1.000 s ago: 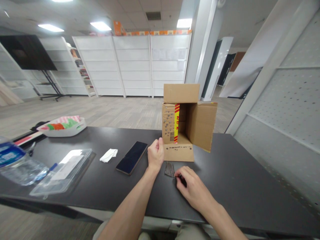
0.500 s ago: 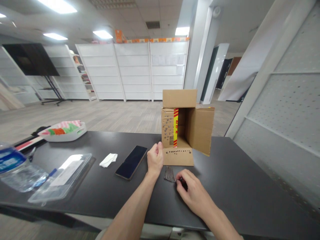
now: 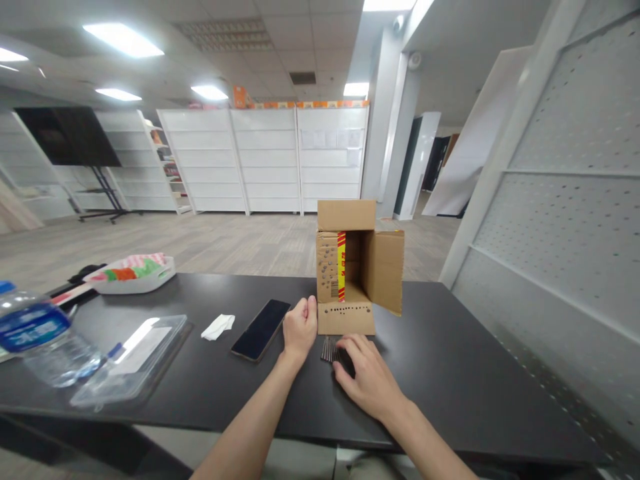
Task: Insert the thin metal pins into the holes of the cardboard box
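My left hand [image 3: 299, 328] is closed in a fist beside the left edge of an open cardboard box [image 3: 327, 263]. Whatever it may hold is hidden by the fingers. In front of the box, a fanned row of thin metal pieces like nails or screws [image 3: 327, 349] lies on the table. Over the right end of this row is my right hand [image 3: 367, 373], its fingers bent and its thumb held apart from them; I see nothing gripped in it. The box's lower flap [image 3: 345, 324] has a line of small dark holes, and round grey spots dot its left panel.
A phone [image 3: 261, 330] and a crumpled white tissue [image 3: 219, 327] lie left of my hands on the black table [image 3: 450, 373]. Farther left are a clear plastic case [image 3: 135, 357], a water bottle [image 3: 37, 333] and a white basket [image 3: 135, 285] with colourful cloth.
My right hand has shifted left and forward over the metal row, and its thumb and fingers have parted. My left hand stays closed by the box. The camera view has tilted upward.
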Tool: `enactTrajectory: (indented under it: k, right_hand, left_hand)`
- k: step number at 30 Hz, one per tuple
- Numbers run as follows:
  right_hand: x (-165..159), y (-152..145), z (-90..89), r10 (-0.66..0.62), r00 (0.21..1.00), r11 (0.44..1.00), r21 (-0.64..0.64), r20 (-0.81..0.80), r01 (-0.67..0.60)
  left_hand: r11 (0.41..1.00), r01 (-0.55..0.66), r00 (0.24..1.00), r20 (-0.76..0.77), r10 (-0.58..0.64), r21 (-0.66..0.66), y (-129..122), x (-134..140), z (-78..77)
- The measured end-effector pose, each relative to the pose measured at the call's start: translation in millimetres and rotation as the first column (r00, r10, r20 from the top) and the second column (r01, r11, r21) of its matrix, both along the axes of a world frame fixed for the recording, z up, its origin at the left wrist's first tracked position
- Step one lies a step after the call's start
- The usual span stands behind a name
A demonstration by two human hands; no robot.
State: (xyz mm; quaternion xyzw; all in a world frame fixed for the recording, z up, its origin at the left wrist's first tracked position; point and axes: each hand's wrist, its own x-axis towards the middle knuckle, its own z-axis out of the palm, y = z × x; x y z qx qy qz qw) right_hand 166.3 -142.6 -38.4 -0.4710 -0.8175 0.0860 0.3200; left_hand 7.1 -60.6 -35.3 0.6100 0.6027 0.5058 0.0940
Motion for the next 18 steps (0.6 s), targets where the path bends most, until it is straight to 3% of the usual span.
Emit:
enactTrajectory:
  k: [5, 10, 18]
  right_hand:
    - [-3, 8, 3.4, 0.048, 0.997, 0.998, 0.03, 0.063, -0.05]
    - [-8, 19, 5.7, 0.102, 0.988, 0.994, 0.036, 0.119, -0.106]
    - [-17, 26, 4.9, 0.137, 0.98, 0.989, 0.042, 0.147, -0.145]
  left_hand:
    - [0.996, -0.029, 0.975, -0.224, 0.01, -0.084, -8, -13, 3.4]
    - [0.982, -0.074, 0.887, -0.461, -0.015, -0.174, -10, -21, 0.2]
    - [0.961, -0.113, 0.808, -0.586, -0.059, -0.252, -1, -21, 1.1]
